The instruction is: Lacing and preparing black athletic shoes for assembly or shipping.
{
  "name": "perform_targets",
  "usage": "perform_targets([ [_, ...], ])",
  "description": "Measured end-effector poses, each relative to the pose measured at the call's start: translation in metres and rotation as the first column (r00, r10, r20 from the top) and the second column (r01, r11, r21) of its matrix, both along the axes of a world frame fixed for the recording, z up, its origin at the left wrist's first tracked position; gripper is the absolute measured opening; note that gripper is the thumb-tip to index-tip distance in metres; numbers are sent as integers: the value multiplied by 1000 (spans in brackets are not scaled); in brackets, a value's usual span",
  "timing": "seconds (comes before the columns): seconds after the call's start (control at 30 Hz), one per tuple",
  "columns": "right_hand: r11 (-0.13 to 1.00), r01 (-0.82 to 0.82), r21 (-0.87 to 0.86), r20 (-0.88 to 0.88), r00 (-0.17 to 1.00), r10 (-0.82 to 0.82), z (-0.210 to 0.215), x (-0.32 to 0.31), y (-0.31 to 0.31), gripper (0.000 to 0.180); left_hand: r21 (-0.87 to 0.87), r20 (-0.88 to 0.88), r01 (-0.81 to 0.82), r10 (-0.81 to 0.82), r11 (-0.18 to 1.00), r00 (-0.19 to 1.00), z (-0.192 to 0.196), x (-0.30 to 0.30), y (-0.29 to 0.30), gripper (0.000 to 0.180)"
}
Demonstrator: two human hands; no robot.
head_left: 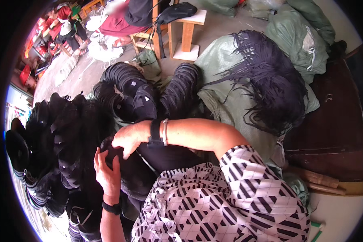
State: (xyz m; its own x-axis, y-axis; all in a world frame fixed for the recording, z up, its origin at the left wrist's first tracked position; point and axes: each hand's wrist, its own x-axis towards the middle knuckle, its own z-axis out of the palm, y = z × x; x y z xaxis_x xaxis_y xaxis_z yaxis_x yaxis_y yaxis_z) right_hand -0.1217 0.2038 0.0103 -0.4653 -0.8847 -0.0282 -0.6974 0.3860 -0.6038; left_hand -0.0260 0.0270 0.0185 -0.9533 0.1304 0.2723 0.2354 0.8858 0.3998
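A dark cloth piece (107, 146) is between my two hands, low in front of me; its exact kind cannot be made out against the black behind it. My left hand (107, 174) grips it from below, thumb and fingers curved around its edge. From above, my right hand (131, 139) is closed on its upper part, fingers bent down. Around my hands stand long stacks of black, rounded cloth pieces (72, 141), nested one in another. Another curved stack (181, 86) leans just beyond my right wrist.
On pale green sacks (220, 56) at the right lies a heap of dark purple strips (270, 80). More stuffed sacks (290, 36) stand behind. A wooden stool (187, 30) carries a black bag (177, 13). Other people (123, 18) sit at the far left.
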Motion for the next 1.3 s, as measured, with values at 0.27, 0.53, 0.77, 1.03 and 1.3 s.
perform_targets([
  [0.27, 850, 216, -480, 194, 971, -137, -28, 1, 36, 39, 299, 60, 81, -103, 951, 993, -37, -29, -22, 34],
  [0.53, 502, 862, -64, 757, 370, -539, -33, 83, 227, 30, 388, 103, 31, -77, 921, 992, -38, -25, -15, 32],
  [0.77, -362, 931, 56, 611, -318, -725, -55, 197, 326, 27, 516, 174, 39, -150, 856, 973, -40, -32, -26, 29],
  [1.03, -568, 717, -404, 138, -566, -813, -74, 242, 426, 28, 514, 167, 48, -155, 857, 974, -48, -38, -23, 27],
  [1.3, -530, 848, 20, -378, -484, -789, -63, 232, 397, 45, 428, 128, 61, -127, 902, 984, -45, -29, -20, 28],
])
